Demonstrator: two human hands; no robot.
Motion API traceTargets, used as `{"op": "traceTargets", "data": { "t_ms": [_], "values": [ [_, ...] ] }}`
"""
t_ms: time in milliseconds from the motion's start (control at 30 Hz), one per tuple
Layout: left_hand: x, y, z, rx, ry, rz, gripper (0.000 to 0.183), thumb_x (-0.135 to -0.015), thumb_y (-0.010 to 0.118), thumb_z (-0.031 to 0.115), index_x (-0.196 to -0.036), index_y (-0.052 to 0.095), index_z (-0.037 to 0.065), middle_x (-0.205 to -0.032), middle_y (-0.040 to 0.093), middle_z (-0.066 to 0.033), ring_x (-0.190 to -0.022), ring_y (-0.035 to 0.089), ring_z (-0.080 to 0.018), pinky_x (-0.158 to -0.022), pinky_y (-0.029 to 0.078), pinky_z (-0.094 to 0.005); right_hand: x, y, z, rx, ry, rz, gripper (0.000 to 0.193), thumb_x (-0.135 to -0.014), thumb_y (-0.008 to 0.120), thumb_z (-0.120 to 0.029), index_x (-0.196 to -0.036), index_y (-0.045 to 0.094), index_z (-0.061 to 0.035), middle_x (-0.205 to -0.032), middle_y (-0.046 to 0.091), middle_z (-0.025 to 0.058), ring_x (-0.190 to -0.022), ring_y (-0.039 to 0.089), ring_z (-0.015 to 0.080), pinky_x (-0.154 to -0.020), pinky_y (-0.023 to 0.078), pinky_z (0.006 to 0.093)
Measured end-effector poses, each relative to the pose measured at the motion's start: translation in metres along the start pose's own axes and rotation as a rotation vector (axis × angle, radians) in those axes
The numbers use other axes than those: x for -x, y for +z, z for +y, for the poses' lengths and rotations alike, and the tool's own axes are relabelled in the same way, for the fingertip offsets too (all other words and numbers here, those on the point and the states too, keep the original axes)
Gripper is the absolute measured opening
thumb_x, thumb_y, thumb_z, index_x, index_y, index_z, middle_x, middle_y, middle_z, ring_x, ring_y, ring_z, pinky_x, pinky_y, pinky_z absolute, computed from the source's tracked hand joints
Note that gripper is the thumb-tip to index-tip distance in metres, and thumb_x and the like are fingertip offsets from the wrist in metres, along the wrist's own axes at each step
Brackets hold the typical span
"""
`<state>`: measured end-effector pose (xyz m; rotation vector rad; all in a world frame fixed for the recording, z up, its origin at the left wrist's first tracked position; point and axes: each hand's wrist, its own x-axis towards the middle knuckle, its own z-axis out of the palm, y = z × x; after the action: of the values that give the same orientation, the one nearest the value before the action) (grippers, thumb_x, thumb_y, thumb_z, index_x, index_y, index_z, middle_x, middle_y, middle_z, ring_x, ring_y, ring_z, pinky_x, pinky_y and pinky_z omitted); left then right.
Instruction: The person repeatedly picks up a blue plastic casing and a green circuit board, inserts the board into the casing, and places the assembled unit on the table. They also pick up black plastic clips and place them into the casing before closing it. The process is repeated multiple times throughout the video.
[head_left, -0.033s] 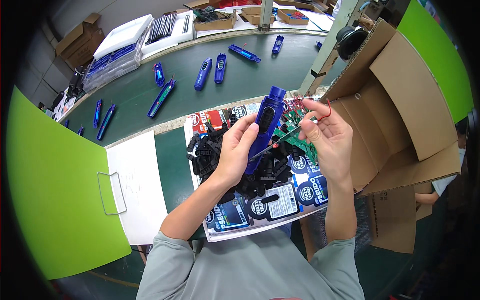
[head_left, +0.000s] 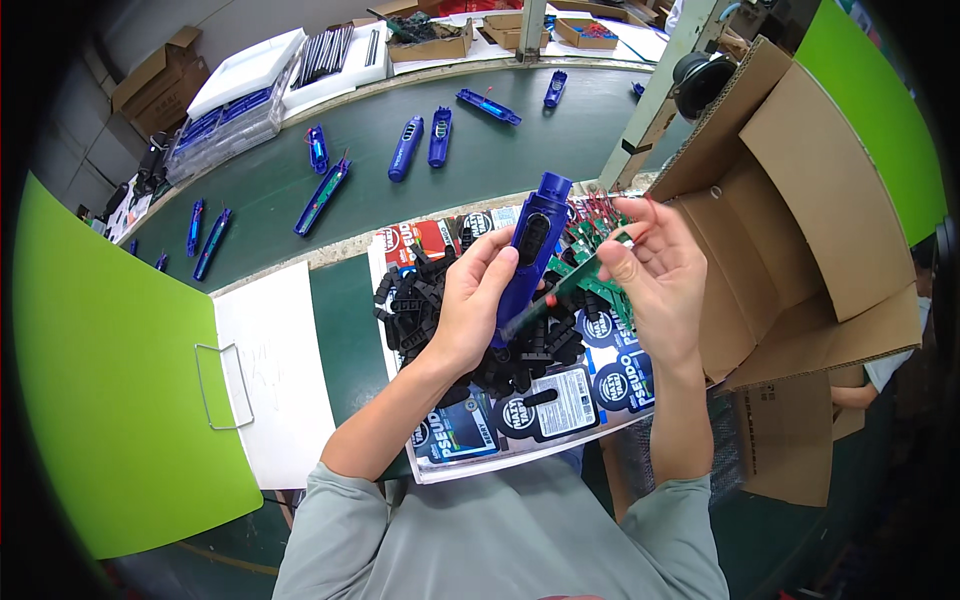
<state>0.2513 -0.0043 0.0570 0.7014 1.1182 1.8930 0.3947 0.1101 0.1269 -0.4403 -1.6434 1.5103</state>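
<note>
My left hand (head_left: 474, 295) grips a blue plastic casing (head_left: 535, 235), which has a black oval button insert on its upper face. Between the thumb and fingers of my right hand (head_left: 655, 270) is a narrow green circuit board (head_left: 572, 283) with a red wire. The board slants down across the lower part of the casing; whether the two touch I cannot tell. Below my left hand lies a heap of black plastic parts (head_left: 415, 310). Behind my right hand is a pile of green circuit boards (head_left: 588, 240) with red wires, partly hidden by it.
Both piles rest on a printed sheet (head_left: 480, 450). Beyond it, several blue casings (head_left: 406, 150) lie scattered over a green belt (head_left: 370, 110). An open cardboard box (head_left: 720, 240) stands at right, near a metal post (head_left: 645, 130). A light-green panel (head_left: 120, 380) and white paper (head_left: 270, 370) are at left.
The circuit board has turned slightly in my right hand, showing more of its green face. My right fingers have shifted a little with the red wire. My left hand and the casing hold still.
</note>
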Motion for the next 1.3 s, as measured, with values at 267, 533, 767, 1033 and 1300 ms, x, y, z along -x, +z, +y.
{"op": "traceTargets", "data": {
  "t_ms": [267, 533, 767, 1033, 1300],
  "values": [
    [0.003, 0.005, 0.004, -0.018, 0.023, -0.005, 0.036, -0.106, 0.049, 0.021, -0.135, 0.054, -0.001, -0.111, 0.068, -0.0065, -0.090, 0.066, -0.0094, -0.079, 0.054, -0.0255, 0.004, 0.020, 0.010, 0.155, -0.161, 0.085, 0.026, -0.086, 0.078, 0.000, -0.107, 0.062, 0.0043, -0.087, 0.070, 0.0073, -0.075, 0.067, 0.0101, -0.065, 0.055, 0.0223],
    [0.002, 0.005, 0.002, -0.025, 0.083, 0.006, 0.035, -0.106, 0.050, 0.022, -0.134, 0.055, 0.000, -0.113, 0.067, -0.0051, -0.097, 0.063, -0.0077, -0.083, 0.051, -0.0254, 0.007, 0.033, 0.017, 0.087, -0.150, 0.033, 0.020, -0.090, 0.071, 0.004, -0.107, 0.062, 0.0073, -0.093, 0.073, 0.0124, -0.081, 0.072, 0.0147, -0.067, 0.063, 0.0282],
    [0.003, 0.006, 0.001, -0.001, 0.092, 0.013, 0.034, -0.106, 0.050, 0.020, -0.133, 0.056, 0.000, -0.116, 0.067, -0.0047, -0.101, 0.062, -0.0073, -0.086, 0.051, -0.0253, 0.007, 0.033, 0.021, 0.133, -0.150, 0.003, 0.019, -0.089, 0.071, 0.004, -0.106, 0.063, 0.0080, -0.090, 0.073, 0.0119, -0.078, 0.072, 0.0147, -0.066, 0.063, 0.0283],
    [0.002, 0.006, 0.005, 0.044, 0.028, -0.022, 0.035, -0.106, 0.051, 0.021, -0.134, 0.058, 0.002, -0.110, 0.069, -0.0051, -0.092, 0.066, -0.0090, -0.081, 0.054, -0.0271, 0.002, 0.024, 0.024, 0.221, -0.191, -0.025, 0.023, -0.086, 0.074, 0.002, -0.107, 0.065, 0.0054, -0.086, 0.071, 0.0098, -0.074, 0.068, 0.0127, -0.063, 0.055, 0.0263],
    [0.003, 0.014, -0.006, -0.030, 0.113, -0.001, 0.036, -0.106, 0.051, 0.017, -0.134, 0.056, -0.004, -0.118, 0.066, -0.0072, -0.103, 0.062, -0.0106, -0.092, 0.050, -0.0270, 0.006, 0.033, 0.029, 0.596, -0.401, 0.140, 0.029, -0.079, 0.081, -0.004, -0.104, 0.067, -0.0013, -0.093, 0.055, 0.0059, -0.068, 0.051, 0.0149, -0.064, 0.045, 0.0313]
  ]
}}
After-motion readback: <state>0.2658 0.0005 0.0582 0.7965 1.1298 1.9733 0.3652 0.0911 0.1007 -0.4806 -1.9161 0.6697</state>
